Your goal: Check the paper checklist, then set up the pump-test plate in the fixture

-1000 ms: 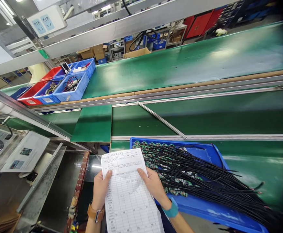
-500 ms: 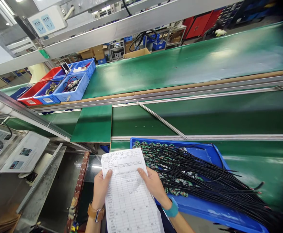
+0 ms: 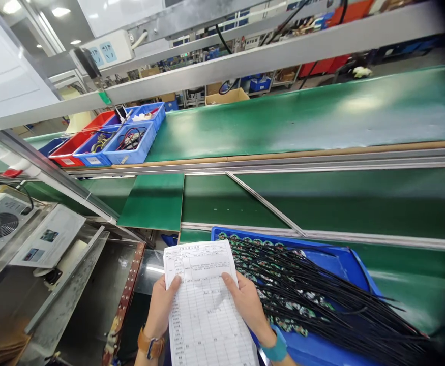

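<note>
Both hands grasp one printed form [image 3: 209, 317]. The left hand [image 3: 161, 302] clamps the left margin, thumb on the printed face; the right hand [image 3: 248, 302] clamps the right margin in the same way. The fingers behind the sheet are hidden. The form is positioned between the hands, directly before the person, header edge pointing away; its lower end runs out of view. Most of the print is too small to read from here. A brown-strapped watch [image 3: 150, 345] is fitted to the left wrist, a teal band [image 3: 275, 346] to the right. Just beside the right hand sits a blue tray [image 3: 340, 260] containing green circuit boards [image 3: 241, 254] along its left part. Black cables [image 3: 332, 300] extend across the tray toward the right.
</note>
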`<action>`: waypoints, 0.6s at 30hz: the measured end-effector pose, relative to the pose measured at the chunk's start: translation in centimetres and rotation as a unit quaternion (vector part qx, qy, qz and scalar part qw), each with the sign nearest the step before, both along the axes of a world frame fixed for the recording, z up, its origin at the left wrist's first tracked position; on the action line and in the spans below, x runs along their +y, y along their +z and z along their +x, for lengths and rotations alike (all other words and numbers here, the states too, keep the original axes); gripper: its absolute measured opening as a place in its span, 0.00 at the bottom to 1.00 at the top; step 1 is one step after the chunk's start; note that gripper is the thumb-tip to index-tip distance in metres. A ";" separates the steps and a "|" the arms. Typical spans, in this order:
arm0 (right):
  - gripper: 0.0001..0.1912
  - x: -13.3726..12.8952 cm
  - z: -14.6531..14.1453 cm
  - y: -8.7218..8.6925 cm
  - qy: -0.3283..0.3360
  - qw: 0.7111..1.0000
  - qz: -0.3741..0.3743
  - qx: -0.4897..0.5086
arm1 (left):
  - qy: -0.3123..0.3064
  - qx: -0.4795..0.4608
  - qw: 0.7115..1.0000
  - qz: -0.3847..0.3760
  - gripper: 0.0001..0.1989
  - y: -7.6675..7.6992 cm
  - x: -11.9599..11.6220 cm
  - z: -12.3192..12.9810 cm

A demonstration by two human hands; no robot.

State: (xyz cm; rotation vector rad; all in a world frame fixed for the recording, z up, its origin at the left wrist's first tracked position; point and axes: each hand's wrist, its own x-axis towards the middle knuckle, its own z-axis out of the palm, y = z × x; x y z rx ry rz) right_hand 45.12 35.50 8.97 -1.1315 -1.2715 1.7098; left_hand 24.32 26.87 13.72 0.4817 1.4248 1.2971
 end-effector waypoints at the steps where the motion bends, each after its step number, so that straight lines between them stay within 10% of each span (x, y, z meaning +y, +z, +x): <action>1: 0.28 0.2 -0.3 0.3 0.001 1.000 -0.003 0.003 | -0.004 -0.011 1.000 0.004 0.27 0.2 0.0 -0.2; 11: 0.26 2.5 -6.8 2.5 0.018 0.988 -0.108 0.108 | 0.012 -0.110 0.992 0.059 0.27 2.0 1.3 -5.4; 18: 0.23 5.0 -13.3 7.0 -0.041 0.994 -0.043 0.093 | 0.057 -0.003 0.990 0.132 0.31 1.1 5.2 -13.1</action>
